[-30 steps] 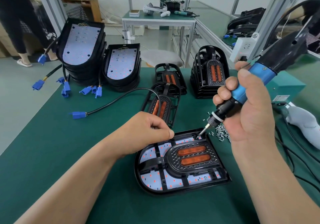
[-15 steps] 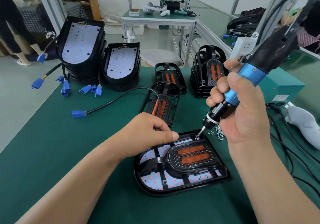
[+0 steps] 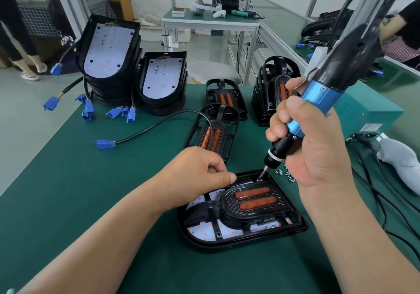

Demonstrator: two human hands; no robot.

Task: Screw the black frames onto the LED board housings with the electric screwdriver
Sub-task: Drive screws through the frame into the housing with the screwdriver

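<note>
Toward the left of the green counter point(image 3: 68, 180), two stacks of LED board housings point(image 3: 109, 59) leaned with their white boards facing out, blue connectors point(image 3: 87, 109) trailing from them. A black cable point(image 3: 159, 121) ending in another blue connector point(image 3: 104, 144) curved across the mat. The left hand point(image 3: 200, 175) rested at the far left edge of the flat-lying housing point(image 3: 241, 243), fingers curled in and thumb pressed against the forefinger; whether it pinched anything could not be told. A black frame point(image 3: 250, 200) with two orange lenses sat inside that housing. Behind the hand, a loose frame point(image 3: 213, 132) leaned tilted. The right hand point(image 3: 318, 148) was wrapped around the blue grip of the electric screwdriver point(image 3: 318, 96), whose bit touched the frame's far edge. Small screws point(image 3: 285, 174) lay just beside the tip. Farther back stood a stack of frames point(image 3: 272, 89), and at the right a teal box point(image 3: 368, 109).
</note>
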